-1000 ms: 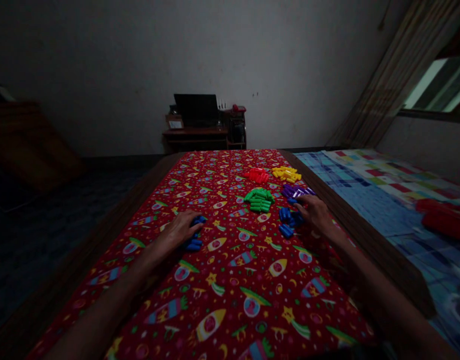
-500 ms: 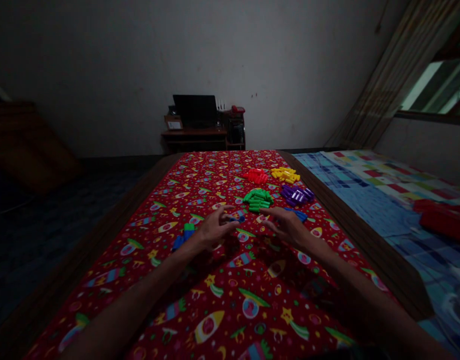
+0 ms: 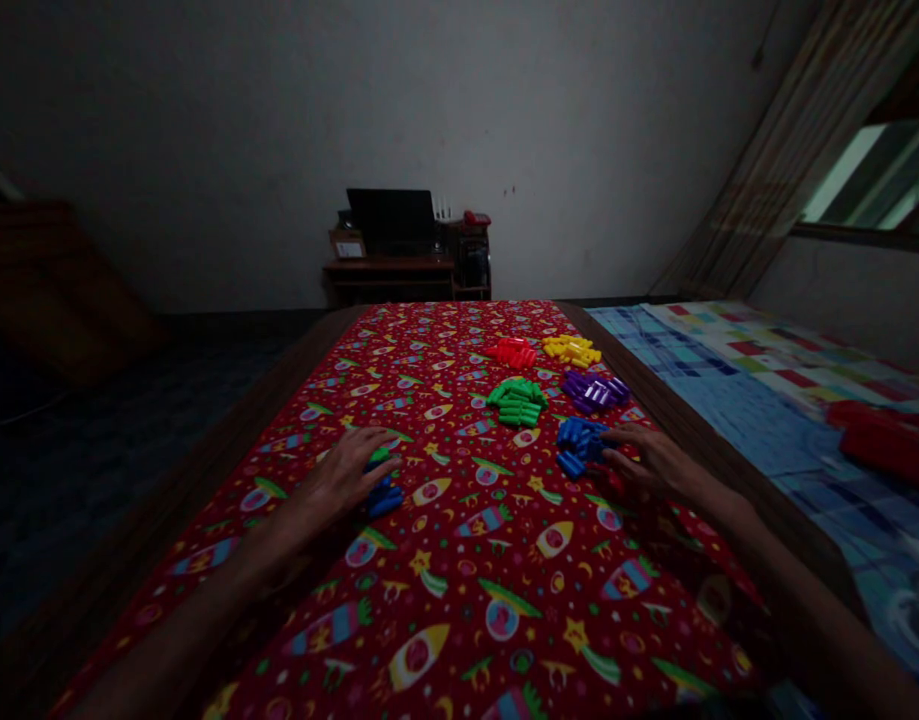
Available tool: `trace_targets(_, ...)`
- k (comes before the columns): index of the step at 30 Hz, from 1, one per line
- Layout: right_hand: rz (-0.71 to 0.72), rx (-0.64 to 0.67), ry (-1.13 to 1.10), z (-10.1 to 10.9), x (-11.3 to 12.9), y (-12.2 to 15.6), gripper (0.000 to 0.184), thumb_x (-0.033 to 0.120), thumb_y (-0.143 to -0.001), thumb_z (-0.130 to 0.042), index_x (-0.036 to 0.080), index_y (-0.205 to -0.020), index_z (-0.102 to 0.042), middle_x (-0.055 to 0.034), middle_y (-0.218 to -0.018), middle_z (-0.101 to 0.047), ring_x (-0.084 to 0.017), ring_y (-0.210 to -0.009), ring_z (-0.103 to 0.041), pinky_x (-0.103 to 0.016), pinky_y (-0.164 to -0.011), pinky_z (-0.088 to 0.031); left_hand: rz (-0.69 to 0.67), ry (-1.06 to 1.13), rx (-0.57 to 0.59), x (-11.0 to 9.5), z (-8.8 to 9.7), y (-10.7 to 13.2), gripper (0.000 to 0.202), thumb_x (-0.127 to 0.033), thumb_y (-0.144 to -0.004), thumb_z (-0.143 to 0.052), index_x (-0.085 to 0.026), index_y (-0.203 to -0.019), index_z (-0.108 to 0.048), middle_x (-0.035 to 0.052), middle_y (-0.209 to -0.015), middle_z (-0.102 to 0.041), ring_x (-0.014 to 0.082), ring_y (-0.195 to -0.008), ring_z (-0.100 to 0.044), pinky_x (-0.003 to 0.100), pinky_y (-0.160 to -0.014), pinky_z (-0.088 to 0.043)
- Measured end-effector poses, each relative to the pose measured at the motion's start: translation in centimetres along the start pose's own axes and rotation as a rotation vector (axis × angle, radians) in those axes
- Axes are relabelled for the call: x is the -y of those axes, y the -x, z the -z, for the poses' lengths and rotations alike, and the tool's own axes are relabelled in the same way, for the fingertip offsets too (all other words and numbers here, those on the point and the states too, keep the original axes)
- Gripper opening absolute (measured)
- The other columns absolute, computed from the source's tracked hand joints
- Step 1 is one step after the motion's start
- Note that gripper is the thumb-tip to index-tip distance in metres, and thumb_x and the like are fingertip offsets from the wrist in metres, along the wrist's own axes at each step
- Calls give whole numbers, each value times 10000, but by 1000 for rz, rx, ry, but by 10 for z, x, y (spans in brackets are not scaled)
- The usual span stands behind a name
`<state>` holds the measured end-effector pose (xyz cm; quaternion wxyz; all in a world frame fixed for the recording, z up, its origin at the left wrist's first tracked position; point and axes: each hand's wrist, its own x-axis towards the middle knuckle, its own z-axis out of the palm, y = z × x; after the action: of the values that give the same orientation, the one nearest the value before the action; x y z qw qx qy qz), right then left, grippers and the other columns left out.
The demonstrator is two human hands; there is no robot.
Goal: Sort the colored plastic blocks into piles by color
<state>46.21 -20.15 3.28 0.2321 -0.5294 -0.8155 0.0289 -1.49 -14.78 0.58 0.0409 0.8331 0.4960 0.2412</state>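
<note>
My left hand [image 3: 337, 482] lies palm down, fingers loosely spread over a small blue clump [image 3: 384, 494] at its fingertips; can't tell if it grips any; my right hand [image 3: 649, 462] lies flat, fingers spread, tips touching the blue pile [image 3: 577, 440]; green pile [image 3: 517, 398] and purple pile [image 3: 595, 390] just beyond it; red cloth [image 3: 459, 600] under both.

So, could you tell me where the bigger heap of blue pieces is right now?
In the head view, the bigger heap of blue pieces lies right of centre on the red cloth, by the right hand, just nearer than the purple heap.
</note>
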Motion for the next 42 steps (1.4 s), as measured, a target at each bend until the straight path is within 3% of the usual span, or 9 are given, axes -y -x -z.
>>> trace_targets(4, -10, 110, 40, -3, -21, 3, 320, 348, -897, -516, 164, -1076, -706, -122, -938, -749, -231, -789, -704, -336, -717, -555, 45, -9, 104, 17, -7, 14, 532, -565, -846, -509, -200, -1214, -631, 120, -1221, -632, 286, -1138, -591, 441, -1013, -457)
trace_targets(10, -9, -124, 90, -13, -14, -6, 333, 286, -873, -547, 160, -1158, -662, -146, -1010, -734, -258, -866, -695, -372, -765, -547, 145, 199, 95, -5, -1, -4, 406, -445, -750, -605, -216, -1071, -700, 100, -1145, -670, 274, -1036, -641, 408, -889, -534)
trace_targets(13, 13, -206, 62, -12, 9, -14, 276, 292, -900, -516, 165, -1071, -691, -148, -987, -731, -265, -870, -688, -387, -778, -538, 215, 350, 31, -21, 4, -16, 464, -412, -699, -650, -220, -1120, -674, 98, -1158, -674, 287, -1060, -639, 418, -874, -545)
trace_targets(17, 81, -149, -114, -21, 65, -29, 265, 294, -950, -467, 183, -980, -706, -110, -920, -741, -216, -806, -689, -311, -718, -515, 273, 548, 14, -55, -4, -27, 725, -353, -641, -704, -214, -1329, -523, 62, -1042, -702, 264, -993, -669, 420, -866, -552)
trace_targets(21, 223, -74, -289, -47, 113, -43, 290, 331, -961, -499, 181, -1160, -646, -99, -959, -736, -175, -778, -672, -260, -681, -478, 104, 615, 102, -96, -21, -30, 774, -274, -696, -680, -240, -1422, -415, 25, -979, -700, 219, -920, -676, 382, -853, -547)
trace_targets(24, 270, 4, -303, -60, 125, -51, 309, 308, -945, -534, 172, -1210, -615, -87, -907, -730, -162, -724, -644, -252, -665, -452, -32, 627, 175, -117, -31, -29, 745, -246, -764, -643, -271, -1455, -369, 34, -1066, -698, 210, -967, -664, 348, -864, -530)
trace_targets(31, 51, -66, -436, -61, 106, -62, 257, 364, -929, -545, 163, -876, -696, -40, -760, -696, -160, -669, -619, -243, -610, -429, 45, 617, 226, -111, -30, -30, 715, -225, -733, -650, -240, -1418, -443, 11, -914, -703, 191, -840, -667, 308, -765, -537)
trace_targets(37, -24, -287, -232, -53, 67, -93, 270, 400, -882, -598, 174, -948, -731, -90, -839, -708, -198, -750, -628, -294, -686, -465, 52, 500, 188, -93, -21, -28, 497, -304, -770, -635, -242, -1263, -612, 49, -1094, -703, 238, -981, -657, 364, -878, -528)
trace_targets(42, -87, -119, -84, -54, 38, -129, 295, 370, -920, -532, 165, -933, -743, -67, -770, -713, -167, -697, -626, -244, -633, -440, -2, 388, 152, -84, -19, -23, 373, -327, -826, -566, -225, -1173, -662, 80, -1152, -697, 250, -1037, -648, 397, -946, -504)
